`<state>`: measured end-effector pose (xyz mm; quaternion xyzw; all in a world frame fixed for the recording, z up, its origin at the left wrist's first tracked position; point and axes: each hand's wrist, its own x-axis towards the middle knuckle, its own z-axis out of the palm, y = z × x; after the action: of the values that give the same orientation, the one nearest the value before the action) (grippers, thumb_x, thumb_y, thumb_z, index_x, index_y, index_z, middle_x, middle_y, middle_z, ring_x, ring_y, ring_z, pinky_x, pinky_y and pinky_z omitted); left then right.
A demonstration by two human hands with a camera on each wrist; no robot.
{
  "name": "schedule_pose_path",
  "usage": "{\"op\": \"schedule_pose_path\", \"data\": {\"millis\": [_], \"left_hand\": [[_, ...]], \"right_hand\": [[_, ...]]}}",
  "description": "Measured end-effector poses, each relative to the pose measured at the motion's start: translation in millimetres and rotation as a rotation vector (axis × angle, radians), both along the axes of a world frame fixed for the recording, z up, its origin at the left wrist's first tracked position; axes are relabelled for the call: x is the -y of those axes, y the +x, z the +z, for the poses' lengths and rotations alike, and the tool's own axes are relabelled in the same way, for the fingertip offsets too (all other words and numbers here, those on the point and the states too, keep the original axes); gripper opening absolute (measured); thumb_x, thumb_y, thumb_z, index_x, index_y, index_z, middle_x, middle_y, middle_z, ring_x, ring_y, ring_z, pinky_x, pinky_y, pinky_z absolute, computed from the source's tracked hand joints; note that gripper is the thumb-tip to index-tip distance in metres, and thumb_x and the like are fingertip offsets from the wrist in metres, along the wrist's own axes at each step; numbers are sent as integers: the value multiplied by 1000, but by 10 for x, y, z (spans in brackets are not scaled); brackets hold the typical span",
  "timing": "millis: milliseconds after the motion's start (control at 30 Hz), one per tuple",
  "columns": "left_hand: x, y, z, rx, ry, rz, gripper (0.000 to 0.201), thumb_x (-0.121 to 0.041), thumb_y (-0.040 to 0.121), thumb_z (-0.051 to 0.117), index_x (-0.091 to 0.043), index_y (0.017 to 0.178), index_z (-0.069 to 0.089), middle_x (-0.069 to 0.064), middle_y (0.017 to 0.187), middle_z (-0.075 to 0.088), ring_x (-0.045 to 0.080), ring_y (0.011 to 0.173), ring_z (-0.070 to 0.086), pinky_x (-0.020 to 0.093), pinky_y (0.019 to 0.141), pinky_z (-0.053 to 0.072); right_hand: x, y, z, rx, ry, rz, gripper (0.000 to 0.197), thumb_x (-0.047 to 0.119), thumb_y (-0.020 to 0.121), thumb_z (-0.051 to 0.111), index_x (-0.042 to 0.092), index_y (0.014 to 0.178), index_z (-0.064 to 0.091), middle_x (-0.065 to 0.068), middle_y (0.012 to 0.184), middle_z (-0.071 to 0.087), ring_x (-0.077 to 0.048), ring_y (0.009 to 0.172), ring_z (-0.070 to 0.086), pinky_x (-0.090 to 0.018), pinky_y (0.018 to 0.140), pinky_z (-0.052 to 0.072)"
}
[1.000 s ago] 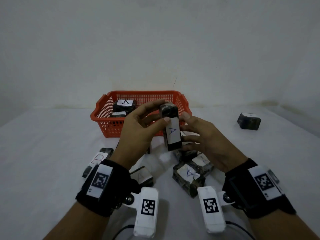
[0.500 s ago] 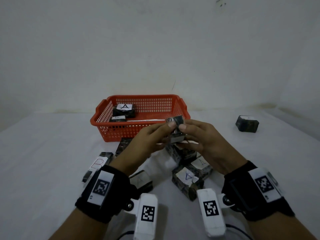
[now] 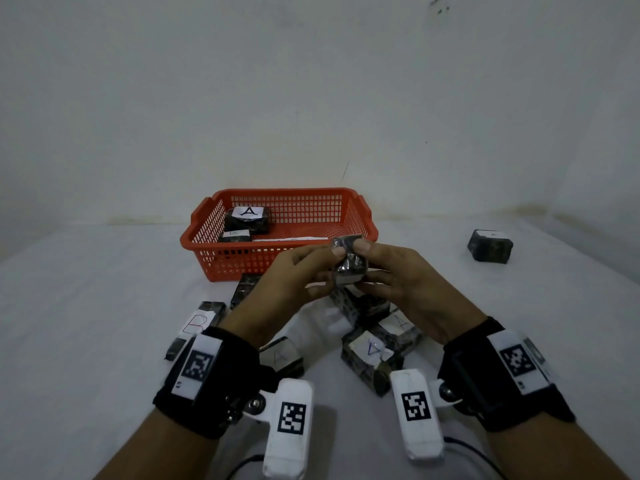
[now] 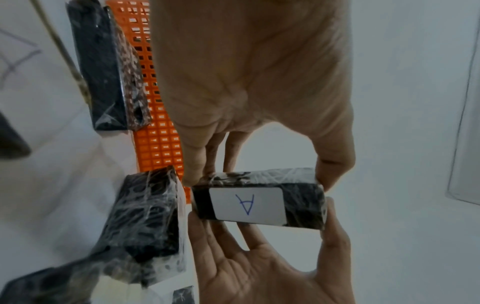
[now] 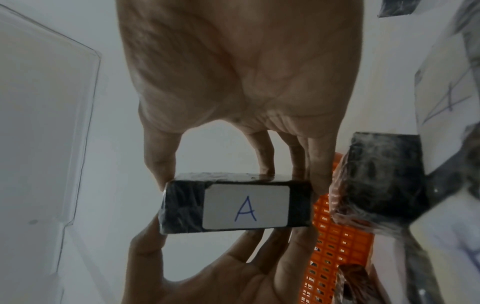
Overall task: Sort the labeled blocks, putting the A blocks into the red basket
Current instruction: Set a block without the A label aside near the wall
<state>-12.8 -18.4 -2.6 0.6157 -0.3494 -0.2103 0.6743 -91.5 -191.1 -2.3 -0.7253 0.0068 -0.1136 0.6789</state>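
Both hands hold one dark wrapped block (image 3: pixel 349 263) just in front of the red basket (image 3: pixel 221 261). My left hand (image 3: pixel 298 271) pinches its left side and my right hand (image 3: pixel 391 268) pinches its right side. The block's white label with a blue A (image 5: pixel 245 207) faces down toward my wrists and also shows in the left wrist view on the block (image 4: pixel 257 202). Inside the basket lie a block labelled A (image 3: pixel 247 218) and a smaller block (image 3: pixel 235 235).
Several more wrapped blocks lie on the white table below my hands: one labelled B (image 3: pixel 197 322) at the left, two with A labels (image 3: pixel 370 355) (image 3: pixel 398 327) in the middle. A lone block (image 3: pixel 490 245) sits far right. A white wall rises behind the basket.
The block was upright with its A label facing me; both hands have tipped it flat, label down, and carried it slightly forward toward the basket's front rim.
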Motion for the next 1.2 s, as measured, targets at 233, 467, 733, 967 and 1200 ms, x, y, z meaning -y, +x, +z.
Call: {"op": "schedule_pose_path", "data": {"millis": [233, 467, 733, 967, 1200], "left_hand": [[19, -15, 5, -108, -14, 30, 21, -38, 90, 63, -29, 98, 81, 5, 107, 79, 21, 102, 75, 36, 92, 58], [110, -7, 133, -519, -166, -19, 68, -53, 99, 40, 3, 133, 57, 31, 130, 64, 46, 120, 65, 52, 112, 46], [788, -280, 294, -447, -7, -8, 47, -28, 106, 30, 1, 125, 62, 30, 124, 68, 49, 111, 69, 54, 101, 54], [1909, -504, 158, -232, 13, 94, 38, -23, 102, 58, 12, 112, 69, 26, 101, 71, 35, 89, 70, 44, 89, 61], [2927, -648, 88, -328, 93, 8, 35, -12, 94, 71, 16, 116, 67, 34, 116, 69, 36, 84, 69, 38, 72, 65]], "right_hand": [[28, 12, -5, -4, -16, -6, 53, 57, 84, 74, 17, 118, 77, -7, 114, 80, -22, 110, 76, -37, 101, 57], [297, -90, 65, -63, -2, -75, 39, 19, 93, 73, 11, 131, 67, -16, 123, 76, -32, 116, 72, -37, 99, 59], [891, -663, 174, -99, 135, -293, 24, 16, 103, 63, -3, 114, 71, -21, 112, 77, -41, 97, 77, -40, 87, 65], [1756, -1233, 191, -30, 229, -473, 33, 16, 101, 66, -14, 114, 72, -26, 112, 76, -34, 90, 77, -40, 89, 65], [2555, -1542, 166, -105, 321, -572, 29, 0, 98, 63, -17, 122, 66, -29, 123, 70, -34, 106, 68, -30, 78, 66]]}}
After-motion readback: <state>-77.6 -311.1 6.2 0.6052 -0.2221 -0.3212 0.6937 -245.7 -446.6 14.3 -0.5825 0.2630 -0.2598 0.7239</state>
